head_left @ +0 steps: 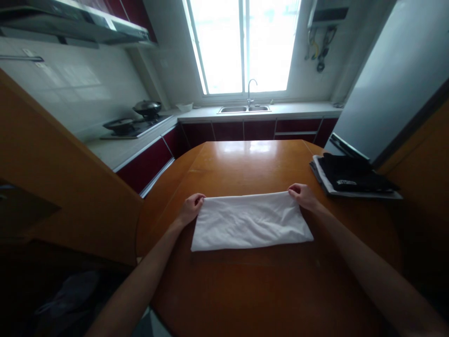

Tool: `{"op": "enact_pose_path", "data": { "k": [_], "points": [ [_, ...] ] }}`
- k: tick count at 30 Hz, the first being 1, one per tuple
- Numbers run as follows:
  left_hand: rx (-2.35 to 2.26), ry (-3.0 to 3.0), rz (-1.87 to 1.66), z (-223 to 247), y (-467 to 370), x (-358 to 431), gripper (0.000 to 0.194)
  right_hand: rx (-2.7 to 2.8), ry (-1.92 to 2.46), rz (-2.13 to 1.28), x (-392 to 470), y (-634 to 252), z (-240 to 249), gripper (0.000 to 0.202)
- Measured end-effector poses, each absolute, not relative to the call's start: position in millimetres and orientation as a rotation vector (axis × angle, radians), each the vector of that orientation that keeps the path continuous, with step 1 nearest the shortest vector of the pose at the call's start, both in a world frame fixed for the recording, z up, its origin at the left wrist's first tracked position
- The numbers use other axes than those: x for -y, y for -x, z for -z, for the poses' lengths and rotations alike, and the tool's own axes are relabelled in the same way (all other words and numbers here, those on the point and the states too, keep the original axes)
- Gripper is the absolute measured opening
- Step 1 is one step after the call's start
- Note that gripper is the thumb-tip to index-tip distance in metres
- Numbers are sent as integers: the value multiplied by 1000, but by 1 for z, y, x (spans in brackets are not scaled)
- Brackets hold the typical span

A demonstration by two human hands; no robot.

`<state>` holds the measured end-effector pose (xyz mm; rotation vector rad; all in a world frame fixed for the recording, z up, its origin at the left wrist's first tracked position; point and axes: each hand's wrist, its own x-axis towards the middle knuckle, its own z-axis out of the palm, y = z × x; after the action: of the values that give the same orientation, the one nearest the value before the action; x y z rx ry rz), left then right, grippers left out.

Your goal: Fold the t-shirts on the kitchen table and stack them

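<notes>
A white folded cloth [250, 222] lies as a wide, slightly wrinkled rectangle on the wooden table [242, 295]. My left hand [191, 207] pinches its far left corner between thumb and fingers. At the opposite end, my right hand [302, 195] grips the far right corner in the same way. The cloth's far edge is drawn fairly straight between the two hands. Its near edge rests on the tabletop, and whether it is a garment I cannot tell.
A stack of folded clothes [354, 175], black on top, sits at the table's right. Beyond the table are a counter with a sink [233, 109] and, at left, a stove [138, 126] bearing pans. A large pale panel [396, 84] stands at right.
</notes>
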<state>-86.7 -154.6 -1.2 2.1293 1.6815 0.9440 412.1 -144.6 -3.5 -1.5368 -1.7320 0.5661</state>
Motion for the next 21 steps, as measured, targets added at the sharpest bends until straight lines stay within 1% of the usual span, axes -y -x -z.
{"op": "enact_pose_path", "data": {
  "k": [3,7,10,12,14,17,21],
  "points": [
    [-1713,-2166,-970,4,87,153,33,1753,1547,-521,143,-412,3,26],
    [-1745,-2219,-906,3,87,151,32,1845,1685,-387,147,-405,0,23],
    [-1870,-2305,-959,-6,78,159,34,1838,1729,-173,168,-388,-4,28],
    [-1889,-2398,-936,-13,64,172,35,1881,1702,-14,190,-371,-6,35],
    [-1775,-2515,-815,-15,45,188,38,2012,1640,55,214,-354,-4,41],
    [-1624,-2639,-567,-5,25,208,49,2234,1611,63,239,-343,6,53],
    [-1694,-2628,-284,10,24,218,58,2367,1718,-6,246,-354,17,63]
  ]
}}
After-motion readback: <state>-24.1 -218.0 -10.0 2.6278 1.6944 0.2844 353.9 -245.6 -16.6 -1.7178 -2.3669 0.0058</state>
